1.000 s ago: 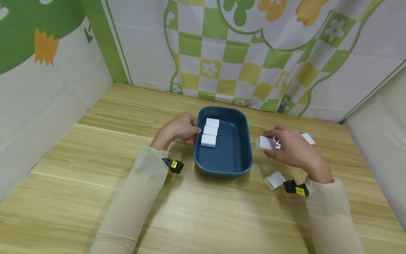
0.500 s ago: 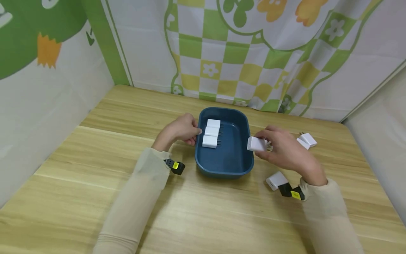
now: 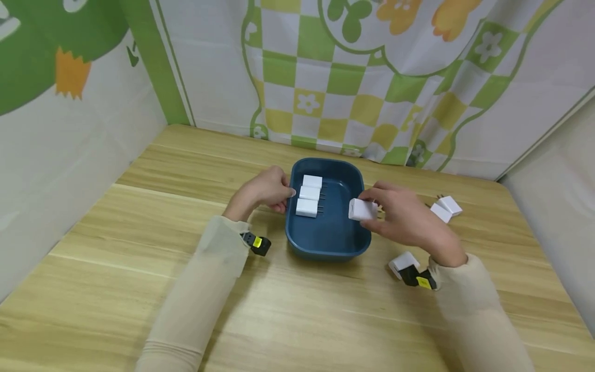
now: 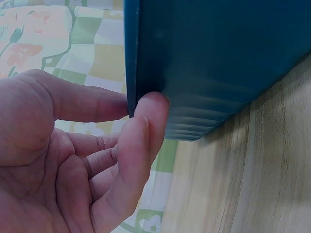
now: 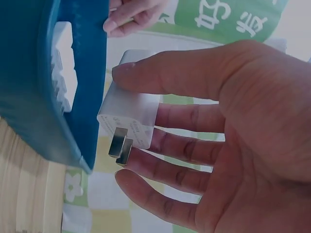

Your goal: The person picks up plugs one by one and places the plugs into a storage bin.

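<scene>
- Head view: a blue container [image 3: 325, 255] stands on the wood-grain tabletop [image 3: 297, 320], whose pale and darker bands run on all sides of it.
- The left hand [image 3: 267, 188] pinches the container's left rim; well apart from it, the right hand [image 3: 404, 214] grips a white charger [image 3: 361, 210] by its prong end, over the container's right side.
- Inside the container, three white chargers [image 3: 309, 193] form a row along the left wall, prongs towards the right.
- On the tabletop, a pair of chargers [image 3: 447, 207] lies to the container's right, and a single charger [image 3: 401, 262] sits nearer its front right corner, partly hidden by a black wrist camera [image 3: 410, 276].
- Behind the container hangs a curtain [image 3: 321, 72] of green, yellow and white checks with flowers; to its far left, a pale wall covering shows a green figure [image 3: 28, 51] with an orange foot.
- Left wrist view: thumb and finger clasp the container's rim, with tabletop beneath and curtain beyond.
- Right wrist view: thumb and fingers clasp the charger beside the container's rim, metal prongs [image 5: 119, 142] bare; green cloth with white characters [image 5: 212, 14] shows beyond the container.
</scene>
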A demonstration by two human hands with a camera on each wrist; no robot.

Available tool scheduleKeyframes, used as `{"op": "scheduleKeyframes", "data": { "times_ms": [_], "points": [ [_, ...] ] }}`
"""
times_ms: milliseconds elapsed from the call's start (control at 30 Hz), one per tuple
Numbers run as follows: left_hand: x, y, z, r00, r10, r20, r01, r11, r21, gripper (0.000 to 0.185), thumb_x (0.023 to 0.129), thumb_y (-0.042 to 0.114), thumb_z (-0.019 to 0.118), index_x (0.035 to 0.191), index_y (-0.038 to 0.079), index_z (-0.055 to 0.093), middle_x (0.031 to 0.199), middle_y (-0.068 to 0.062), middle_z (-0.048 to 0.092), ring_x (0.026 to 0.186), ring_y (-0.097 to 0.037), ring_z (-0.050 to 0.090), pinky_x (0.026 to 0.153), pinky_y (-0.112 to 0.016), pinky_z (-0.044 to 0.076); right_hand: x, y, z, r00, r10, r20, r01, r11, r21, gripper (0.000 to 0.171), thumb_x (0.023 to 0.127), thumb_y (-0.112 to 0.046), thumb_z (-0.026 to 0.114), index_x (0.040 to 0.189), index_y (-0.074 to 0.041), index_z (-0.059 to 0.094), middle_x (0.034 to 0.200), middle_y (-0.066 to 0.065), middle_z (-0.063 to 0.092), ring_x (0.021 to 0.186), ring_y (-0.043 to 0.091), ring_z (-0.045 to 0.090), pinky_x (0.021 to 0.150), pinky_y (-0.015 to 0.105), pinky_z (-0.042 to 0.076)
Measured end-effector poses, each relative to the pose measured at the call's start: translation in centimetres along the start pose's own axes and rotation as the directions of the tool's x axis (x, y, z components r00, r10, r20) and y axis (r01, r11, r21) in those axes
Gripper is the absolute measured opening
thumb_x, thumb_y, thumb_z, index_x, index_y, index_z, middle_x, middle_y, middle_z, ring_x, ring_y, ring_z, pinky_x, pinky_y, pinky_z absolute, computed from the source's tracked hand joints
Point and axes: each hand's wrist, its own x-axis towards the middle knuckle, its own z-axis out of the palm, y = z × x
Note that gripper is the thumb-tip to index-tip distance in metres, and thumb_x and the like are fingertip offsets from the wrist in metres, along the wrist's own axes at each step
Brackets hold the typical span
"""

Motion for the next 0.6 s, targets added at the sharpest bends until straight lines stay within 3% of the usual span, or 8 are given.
{"op": "scheduleKeyframes", "data": {
  "times_ms": [200, 600],
  "points": [
    [0.1, -0.1, 0.0, 1.0, 0.003, -0.005, -0.003, 1.0, 0.017, 0.025, 0.102, 0.009, 0.058, 0.079, -0.001, 0.058, 0.063, -0.01, 0.064, 0.05, -0.015, 0.063, 0.059, -0.033, 0.06, 1.5, -1.2, 0.2, 0.998, -0.021, 0.056, 0.021, 1.0, -0.009, 0.042, 0.087, -0.019, 0.082, 0.122, -0.001, 0.068, 0.113, 0.011, 0.065, 0.093, 0.026, 0.062, 0.078, 0.041, 0.053],
    [0.1, -0.2, 0.0, 1.0, 0.009, 0.0, -0.009, 1.0, 0.026, 0.027, 0.102, 0.009, 0.057, 0.076, 0.0, 0.058, 0.062, -0.009, 0.063, 0.05, -0.015, 0.062, 0.058, -0.032, 0.059, 4.4, -2.9, 1.1, 0.982, -0.078, 0.171, 0.086, 0.995, -0.04, 0.041, 0.089, -0.023, 0.081, 0.123, -0.004, 0.068, 0.113, 0.009, 0.064, 0.086, 0.02, 0.058, 0.072, 0.036, 0.051]
  ]
}}
